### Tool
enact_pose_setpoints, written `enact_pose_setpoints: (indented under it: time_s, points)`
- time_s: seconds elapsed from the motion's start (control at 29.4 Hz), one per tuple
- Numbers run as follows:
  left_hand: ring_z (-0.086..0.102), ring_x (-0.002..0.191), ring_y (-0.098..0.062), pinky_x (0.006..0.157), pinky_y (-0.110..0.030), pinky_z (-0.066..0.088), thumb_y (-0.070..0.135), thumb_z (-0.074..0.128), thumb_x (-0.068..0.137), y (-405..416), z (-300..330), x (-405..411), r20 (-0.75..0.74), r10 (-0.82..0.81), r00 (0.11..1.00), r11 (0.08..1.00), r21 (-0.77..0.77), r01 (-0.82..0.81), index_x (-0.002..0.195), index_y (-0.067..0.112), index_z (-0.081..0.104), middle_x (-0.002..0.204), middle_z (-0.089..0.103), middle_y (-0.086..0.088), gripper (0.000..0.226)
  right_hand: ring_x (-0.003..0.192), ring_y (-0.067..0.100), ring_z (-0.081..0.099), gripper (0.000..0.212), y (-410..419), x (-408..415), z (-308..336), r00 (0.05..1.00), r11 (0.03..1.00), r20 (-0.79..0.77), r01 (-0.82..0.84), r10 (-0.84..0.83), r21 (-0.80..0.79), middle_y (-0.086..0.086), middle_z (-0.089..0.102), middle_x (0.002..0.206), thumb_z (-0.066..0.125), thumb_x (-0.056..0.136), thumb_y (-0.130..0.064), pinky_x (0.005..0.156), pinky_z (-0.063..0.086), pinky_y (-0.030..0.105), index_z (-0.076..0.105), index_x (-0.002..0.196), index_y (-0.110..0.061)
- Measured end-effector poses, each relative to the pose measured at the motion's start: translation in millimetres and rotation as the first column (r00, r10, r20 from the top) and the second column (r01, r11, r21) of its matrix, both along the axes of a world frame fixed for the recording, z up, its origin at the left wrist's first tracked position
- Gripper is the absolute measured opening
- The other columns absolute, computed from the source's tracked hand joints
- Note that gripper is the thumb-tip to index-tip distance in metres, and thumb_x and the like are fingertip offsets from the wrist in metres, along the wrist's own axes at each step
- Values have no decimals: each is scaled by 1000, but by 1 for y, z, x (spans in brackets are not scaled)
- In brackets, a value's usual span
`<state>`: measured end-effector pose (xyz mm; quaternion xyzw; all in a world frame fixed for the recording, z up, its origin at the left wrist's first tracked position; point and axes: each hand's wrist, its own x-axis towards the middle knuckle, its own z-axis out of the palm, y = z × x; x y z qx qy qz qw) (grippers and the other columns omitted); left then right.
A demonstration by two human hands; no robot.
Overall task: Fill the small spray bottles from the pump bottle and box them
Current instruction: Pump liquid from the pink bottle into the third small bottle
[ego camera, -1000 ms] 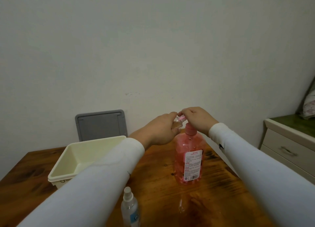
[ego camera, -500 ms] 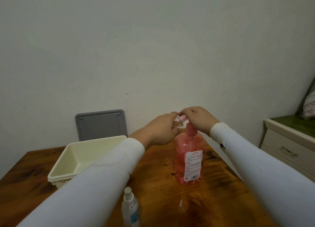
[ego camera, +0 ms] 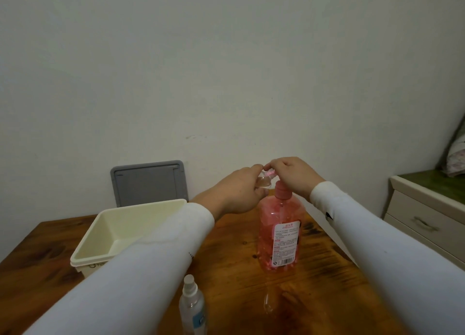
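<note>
A pink pump bottle (ego camera: 279,234) with a white label stands upright on the wooden table (ego camera: 234,271). My right hand (ego camera: 293,175) rests on top of its pump head, fingers curled over the nozzle. My left hand (ego camera: 239,191) holds a small clear bottle (ego camera: 265,181) tilted up against the nozzle. A second spray bottle (ego camera: 192,307) with a white cap and blue label stands near the table's front edge. A cream plastic box (ego camera: 120,231) sits open at the left.
A grey lid (ego camera: 148,181) leans upright against the wall behind the box. A small clear cap or tube (ego camera: 268,302) lies on the table in front of the pump bottle. A white drawer cabinet (ego camera: 427,216) stands at the right.
Both hands stay on the pump head and small bottle; the pump head sits very slightly higher than a second ago. Nothing else has moved.
</note>
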<state>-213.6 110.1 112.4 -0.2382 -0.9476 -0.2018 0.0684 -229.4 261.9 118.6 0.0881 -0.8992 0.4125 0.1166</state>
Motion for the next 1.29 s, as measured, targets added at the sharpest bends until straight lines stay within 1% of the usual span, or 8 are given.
enact_pose_setpoints:
  time_s: [0.31,0.41,0.51,0.61,0.85,0.95,1.09,1.29]
  points:
    - [54,115,-24,95,-36,45,31,53,95,0,-12,-2,32,7,999,1000,4,-7,143,19,33,134,54,-7,53,56,16,54,36,-2,-1,-13,998,999,53,-28,29,-15,7,62,69,35,96,-17,53,41,25,68,107,-9]
    - [54,116,-24,95,-35,44,31,53,96,0,-10,-1,31,5,1000,1000,0,-5,144,19,32,134,54,-7,54,70,22,58,36,-1,0,-9,999,999,36,-35,34,36,5,62,75,35,96,-14,65,46,30,68,109,-6]
    - [53,116,-24,94,-33,42,30,52,96,0,-2,1,8,-2,1000,1000,-5,2,144,17,33,134,53,-8,53,90,26,60,37,-1,-1,-3,1000,999,-9,-12,12,53,13,67,101,35,97,-14,79,47,34,69,110,-5]
    - [53,115,-24,94,-34,43,30,53,96,-1,1,2,-11,-8,1000,1000,-13,7,143,17,33,133,53,-8,53,84,20,59,37,0,-3,-1,1000,1000,-13,-5,5,1,11,68,102,35,97,-19,73,44,30,70,105,-8]
    - [55,113,-23,95,-38,46,31,54,95,0,-13,-1,34,0,999,1000,13,0,142,20,35,130,56,-7,52,57,15,52,35,0,-3,-16,999,999,35,-32,33,-27,1,58,68,36,95,-16,56,42,26,69,105,-8]
    - [56,113,-22,96,-38,46,31,54,95,0,-12,-1,44,2,999,1000,29,-3,141,20,35,132,56,-6,51,64,19,56,35,-1,-1,-13,999,999,30,-45,44,11,4,61,74,36,95,-15,63,45,30,69,108,-8]
    - [55,113,-21,92,-32,44,30,53,96,0,-4,1,11,-5,1000,999,42,5,143,19,33,132,55,-6,53,93,28,62,36,-1,-2,-3,1000,1000,-15,-20,20,-10,13,68,100,37,96,-17,81,48,36,71,105,-8]
    - [57,108,-21,91,-36,47,30,54,95,0,-8,-2,2,-9,1000,999,52,8,137,20,39,126,58,-5,46,78,28,62,36,0,-4,-7,1000,999,-3,-25,25,24,18,69,87,36,95,-17,72,49,34,71,101,-8]
